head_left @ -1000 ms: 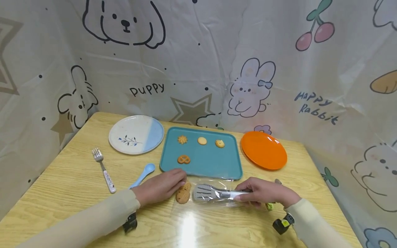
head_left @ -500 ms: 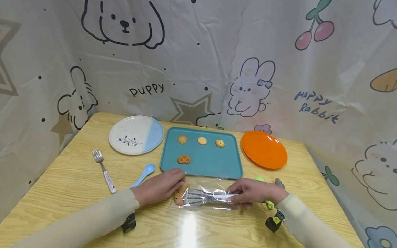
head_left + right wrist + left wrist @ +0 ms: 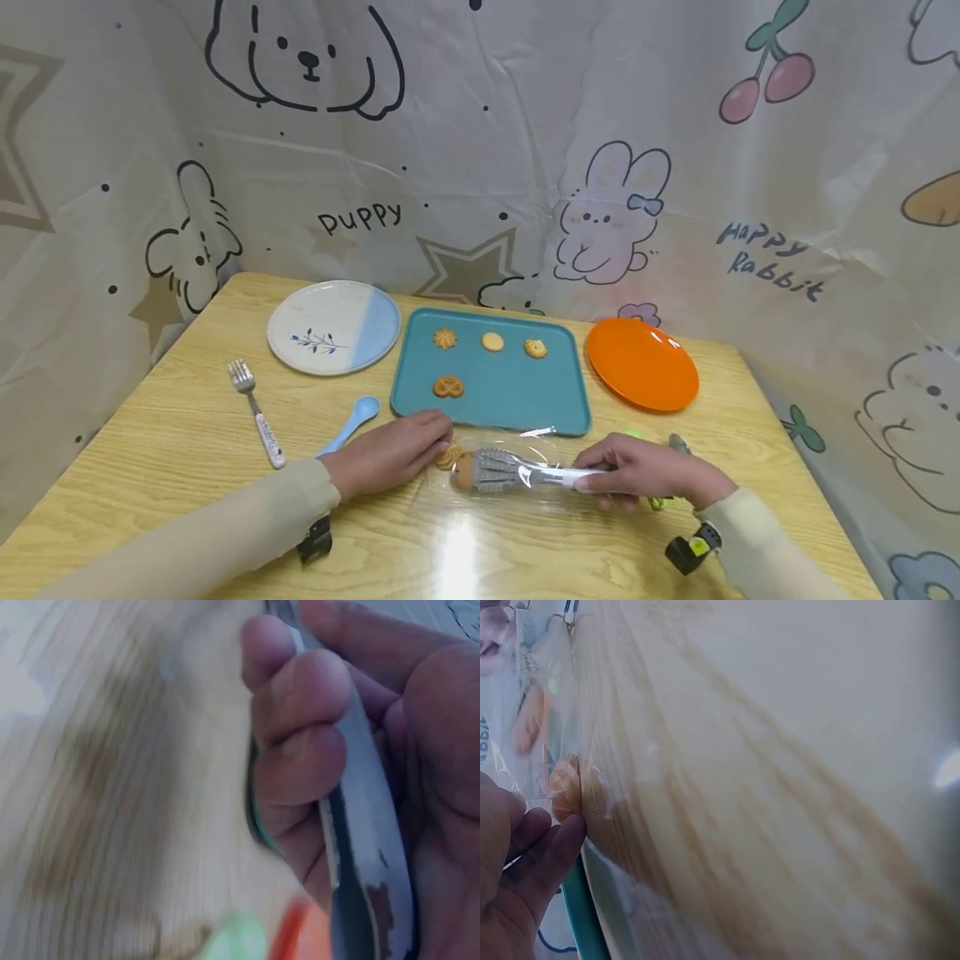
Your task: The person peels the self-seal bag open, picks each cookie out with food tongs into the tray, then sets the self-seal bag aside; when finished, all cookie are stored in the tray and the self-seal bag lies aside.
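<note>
My right hand (image 3: 637, 468) grips the metal handle of food tongs (image 3: 555, 475), fingers curled round it in the right wrist view. Inside a clear plastic bag (image 3: 525, 502), the slotted tong heads have an oval cookie (image 3: 462, 472) at their tips. A ridged cookie (image 3: 449, 457) lies in the bag just left of it, beside my left fingertips. My left hand (image 3: 397, 450) pinches the bag's left end. From the left wrist, the fingers of that hand (image 3: 529, 877) show right at a cookie (image 3: 567, 787) under the film, with the other cookie (image 3: 529, 720) farther off.
Behind the bag stands a teal tray (image 3: 525, 387) with several cookies and a pretzel (image 3: 448, 387). A white-and-blue plate (image 3: 330, 312), a fork (image 3: 257, 412) and a blue spoon (image 3: 352, 423) lie left. An orange plate (image 3: 641, 364) is right; a spoon (image 3: 678, 443) sits behind my right hand.
The tongs went left over the oval cookie, then came back right with it at their tips, drawing it away from the ridged cookie. My left hand stays at the bag's end.
</note>
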The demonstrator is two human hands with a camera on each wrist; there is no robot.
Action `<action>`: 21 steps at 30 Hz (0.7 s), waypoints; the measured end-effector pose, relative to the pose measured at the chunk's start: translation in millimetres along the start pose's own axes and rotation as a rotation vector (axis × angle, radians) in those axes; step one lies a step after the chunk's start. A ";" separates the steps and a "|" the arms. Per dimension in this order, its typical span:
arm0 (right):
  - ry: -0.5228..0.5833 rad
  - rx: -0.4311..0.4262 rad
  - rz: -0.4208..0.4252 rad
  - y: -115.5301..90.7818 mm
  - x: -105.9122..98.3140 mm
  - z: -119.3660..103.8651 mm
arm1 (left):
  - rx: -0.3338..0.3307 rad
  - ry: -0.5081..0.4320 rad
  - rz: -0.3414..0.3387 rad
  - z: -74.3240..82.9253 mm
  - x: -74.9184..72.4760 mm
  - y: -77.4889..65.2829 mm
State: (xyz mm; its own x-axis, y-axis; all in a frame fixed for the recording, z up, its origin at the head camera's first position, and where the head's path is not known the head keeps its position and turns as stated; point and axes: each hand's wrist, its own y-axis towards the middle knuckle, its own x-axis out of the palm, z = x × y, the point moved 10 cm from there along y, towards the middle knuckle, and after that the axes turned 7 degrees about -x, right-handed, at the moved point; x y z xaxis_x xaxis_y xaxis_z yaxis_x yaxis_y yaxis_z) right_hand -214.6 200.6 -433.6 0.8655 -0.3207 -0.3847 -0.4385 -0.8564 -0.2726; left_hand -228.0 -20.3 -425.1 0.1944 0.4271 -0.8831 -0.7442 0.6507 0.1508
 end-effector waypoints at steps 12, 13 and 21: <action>0.271 -0.043 0.077 -124.6 -34.3 13.8 | -0.001 0.012 -0.005 1.5 0.3 -1.1; 0.261 -0.056 0.092 -130.0 -40.4 12.8 | -0.001 0.006 -0.004 1.5 0.3 -0.6; 0.044 0.063 0.211 -91.7 -76.0 20.8 | -0.014 0.011 -0.009 0.4 1.0 -0.1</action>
State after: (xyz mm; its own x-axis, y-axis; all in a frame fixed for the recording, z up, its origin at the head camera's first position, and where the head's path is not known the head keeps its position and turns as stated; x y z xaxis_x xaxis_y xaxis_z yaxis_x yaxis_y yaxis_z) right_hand -245.3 311.9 -397.7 0.7622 -0.5087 -0.4005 -0.6239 -0.7422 -0.2448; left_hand -227.5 -19.7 -425.8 0.1939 0.4144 -0.8892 -0.7514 0.6455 0.1369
